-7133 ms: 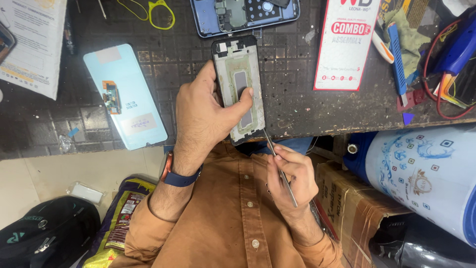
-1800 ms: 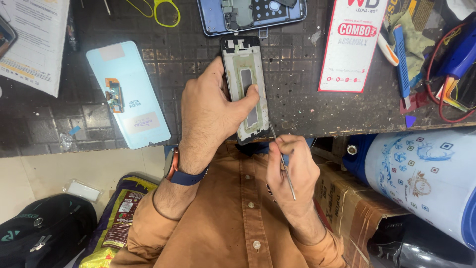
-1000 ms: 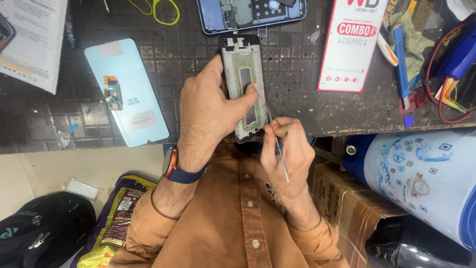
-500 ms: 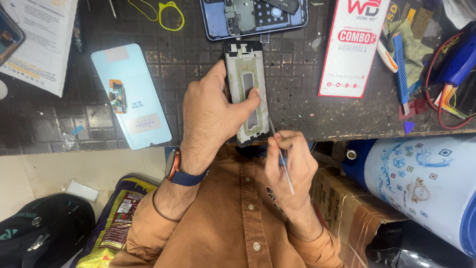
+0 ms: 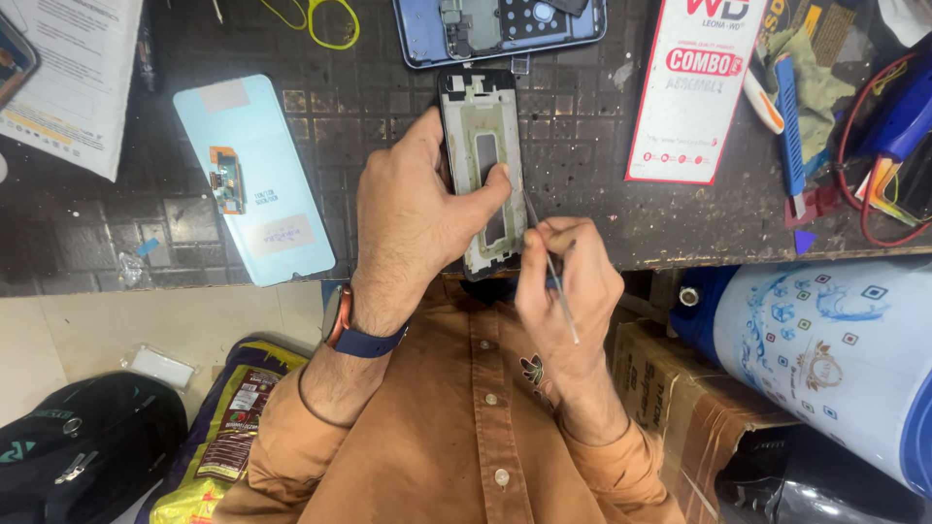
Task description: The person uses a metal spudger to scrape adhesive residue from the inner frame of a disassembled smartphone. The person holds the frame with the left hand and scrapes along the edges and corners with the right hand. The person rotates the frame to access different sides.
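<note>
My left hand (image 5: 413,218) grips a phone middle frame (image 5: 482,146), a pale metal frame with a dark slot, lying upright at the near edge of the dark workbench (image 5: 602,209). The thumb presses across the frame's middle. My right hand (image 5: 568,281) pinches thin metal tweezers (image 5: 551,262) whose tip touches the frame's right edge near its lower half. A blue watch is on my left wrist.
A light blue phone display panel (image 5: 254,180) lies to the left. An opened blue phone body (image 5: 500,27) sits at the top, a red and white box (image 5: 694,92) right of it. Tools and cables (image 5: 854,116) crowd the right. A patterned water cooler (image 5: 825,349) and cardboard box (image 5: 680,398) stand below.
My right hand has risen from in front of my shirt to the frame's right edge, bringing the tweezers' tip against it. My left hand keeps its hold on the frame.
</note>
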The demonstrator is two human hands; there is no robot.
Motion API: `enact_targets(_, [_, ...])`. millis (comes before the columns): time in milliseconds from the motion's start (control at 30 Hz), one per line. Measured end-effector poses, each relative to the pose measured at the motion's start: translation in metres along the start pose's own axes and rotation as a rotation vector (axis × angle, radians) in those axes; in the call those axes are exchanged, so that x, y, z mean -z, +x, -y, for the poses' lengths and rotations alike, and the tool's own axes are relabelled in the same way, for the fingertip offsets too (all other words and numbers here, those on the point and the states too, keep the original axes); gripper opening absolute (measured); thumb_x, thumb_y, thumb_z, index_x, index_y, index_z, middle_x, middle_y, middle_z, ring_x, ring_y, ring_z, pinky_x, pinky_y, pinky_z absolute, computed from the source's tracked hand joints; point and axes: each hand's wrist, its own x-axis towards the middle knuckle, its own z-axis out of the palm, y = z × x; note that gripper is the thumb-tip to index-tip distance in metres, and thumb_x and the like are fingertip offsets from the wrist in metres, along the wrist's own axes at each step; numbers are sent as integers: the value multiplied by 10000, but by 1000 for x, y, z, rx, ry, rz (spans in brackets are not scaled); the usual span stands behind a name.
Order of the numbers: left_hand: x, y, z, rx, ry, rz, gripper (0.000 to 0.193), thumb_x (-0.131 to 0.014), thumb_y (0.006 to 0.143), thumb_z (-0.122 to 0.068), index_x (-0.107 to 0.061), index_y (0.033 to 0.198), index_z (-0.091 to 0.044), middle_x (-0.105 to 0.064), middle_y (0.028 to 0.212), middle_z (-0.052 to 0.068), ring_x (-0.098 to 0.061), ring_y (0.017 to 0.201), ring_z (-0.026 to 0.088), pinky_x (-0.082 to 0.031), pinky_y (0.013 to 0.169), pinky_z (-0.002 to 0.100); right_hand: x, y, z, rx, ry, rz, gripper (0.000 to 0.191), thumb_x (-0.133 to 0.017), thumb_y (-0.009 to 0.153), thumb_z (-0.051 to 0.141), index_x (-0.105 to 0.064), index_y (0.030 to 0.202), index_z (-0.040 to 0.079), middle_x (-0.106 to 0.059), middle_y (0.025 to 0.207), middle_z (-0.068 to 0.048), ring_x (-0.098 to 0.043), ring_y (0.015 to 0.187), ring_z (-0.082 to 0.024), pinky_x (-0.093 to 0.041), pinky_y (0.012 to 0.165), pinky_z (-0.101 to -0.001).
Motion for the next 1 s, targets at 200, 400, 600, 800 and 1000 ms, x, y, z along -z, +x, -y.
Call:
enact_targets(200, [0, 1, 0, -18, -11, -13, 338, -806, 778, -304, -701, 1031, -106, -733, 648, 27, -719, 520, 175, -575, 544, 329, 0, 2, 4, -49, -10, 7, 147, -690, 964, -31, -544, 955, -47, -710, 945, -182, -735, 762, -263, -565, 663, -328])
enact_targets(400, [0, 1, 0, -87, -49, -38, 327, -805, 791, -293, -700, 1037, -105, -749, 693, 9, -742, 578, 143, -594, 572, 312, 0, 3, 3, 22, -16, 9, 141, -671, 992, -30, -531, 981, -37, -707, 973, -175, -739, 813, -253, -574, 710, -329])
enact_targets(600, [0, 2, -1, -5, -15, 14, 339, -797, 796, -310, -687, 1043, -105, -728, 653, 23, -733, 551, 150, -596, 554, 314, -4, 6, 1, -19, 41, -20, 200, -683, 1003, -21, -499, 925, -32, -706, 955, -182, -714, 737, -217, -561, 640, -305])
enact_targets(800, [1, 1, -2, 6, -33, -4, 340, -799, 777, -309, -700, 1035, -110, -733, 650, 40, -728, 533, 180, -580, 551, 338, -4, 4, 0, -58, 7, -11, 181, -678, 982, -11, -508, 924, -32, -717, 965, -191, -726, 752, -219, -564, 640, -308])
enact_targets(1000, [0, 0, -2, -53, -22, -43, 335, -812, 786, -313, -696, 1015, -97, -737, 679, 47, -740, 579, 191, -585, 574, 338, -5, 8, 6, 34, -7, -23, 149, -661, 1021, -9, -522, 974, -28, -714, 968, -178, -731, 817, -228, -564, 691, -314])
